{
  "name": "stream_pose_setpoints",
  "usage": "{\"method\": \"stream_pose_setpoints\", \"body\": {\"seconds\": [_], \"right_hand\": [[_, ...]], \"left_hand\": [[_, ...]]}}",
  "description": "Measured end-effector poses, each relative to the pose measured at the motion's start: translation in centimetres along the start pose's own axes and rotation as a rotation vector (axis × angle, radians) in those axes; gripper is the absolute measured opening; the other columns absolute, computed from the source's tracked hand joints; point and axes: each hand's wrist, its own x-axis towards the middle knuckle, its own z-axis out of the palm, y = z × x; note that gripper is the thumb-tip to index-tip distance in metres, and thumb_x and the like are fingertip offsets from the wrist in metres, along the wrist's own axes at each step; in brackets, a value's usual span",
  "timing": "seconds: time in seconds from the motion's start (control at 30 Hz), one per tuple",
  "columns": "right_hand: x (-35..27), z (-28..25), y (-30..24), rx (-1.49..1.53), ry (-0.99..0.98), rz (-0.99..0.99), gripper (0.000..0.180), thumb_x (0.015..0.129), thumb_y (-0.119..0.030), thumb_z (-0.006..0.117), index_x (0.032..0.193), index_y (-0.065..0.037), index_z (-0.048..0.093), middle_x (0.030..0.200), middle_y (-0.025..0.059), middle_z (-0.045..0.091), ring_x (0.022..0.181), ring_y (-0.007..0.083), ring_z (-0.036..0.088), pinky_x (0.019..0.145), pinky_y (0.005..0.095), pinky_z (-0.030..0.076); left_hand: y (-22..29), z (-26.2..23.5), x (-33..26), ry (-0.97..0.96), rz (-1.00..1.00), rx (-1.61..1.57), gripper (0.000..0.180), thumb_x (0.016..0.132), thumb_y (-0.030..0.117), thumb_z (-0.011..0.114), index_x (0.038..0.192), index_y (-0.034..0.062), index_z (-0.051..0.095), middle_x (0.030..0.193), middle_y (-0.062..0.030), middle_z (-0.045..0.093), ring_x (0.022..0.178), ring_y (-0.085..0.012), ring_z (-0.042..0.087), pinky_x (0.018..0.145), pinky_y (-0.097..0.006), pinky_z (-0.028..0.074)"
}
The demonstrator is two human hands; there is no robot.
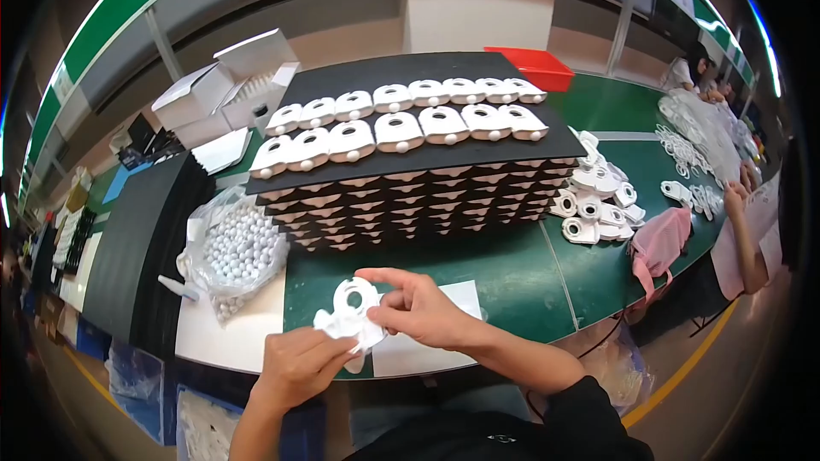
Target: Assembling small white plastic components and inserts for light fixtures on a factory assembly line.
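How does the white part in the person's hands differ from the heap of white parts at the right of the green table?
Support: the held part is between the left hand and right hand; the heap lies on the green table.
Extent: the heap, many overlapping parts, spreads wider than the held part.
Shared: both are white and show round openings.

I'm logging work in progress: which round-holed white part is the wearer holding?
The white part between the left hand and right hand, in front of the black stack; others rest on or in it, or lie at its right.
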Motion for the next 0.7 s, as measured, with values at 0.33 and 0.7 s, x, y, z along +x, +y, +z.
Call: {"method": "stream_pose_setpoints", "body": {"seconds": [0.33,0.7], "right_hand": [[-3.4,-5.0,-5.2,0.189,0.166,-0.126,0.049,0.082,-0.005,0.055,0.128,0.001,0.039,0.094,0.0076,0.062,0.078,0.0099,0.059,0.066,0.0221,0.048],[-5.4,-8.7,-4.3,0.55,0.43,-0.031,0.042,0.084,-0.009,0.052,0.125,-0.003,0.044,0.098,0.0039,0.059,0.069,0.0058,0.05,0.064,0.0197,0.043]], "left_hand": [[-2.6,-5.2,-2.6,0.264,-0.201,0.539,0.015,0.06,-0.004,0.067,0.073,0.0021,0.061,0.061,-0.0102,0.054,0.055,-0.0263,0.054,0.049,-0.034,0.04],[-9.5,0.0,-7.9,0.121,-0.629,0.425,0.026,0.062,0.011,0.073,0.082,0.0067,0.057,0.06,-0.0084,0.053,0.056,-0.0284,0.054,0.051,-0.037,0.039]]}}
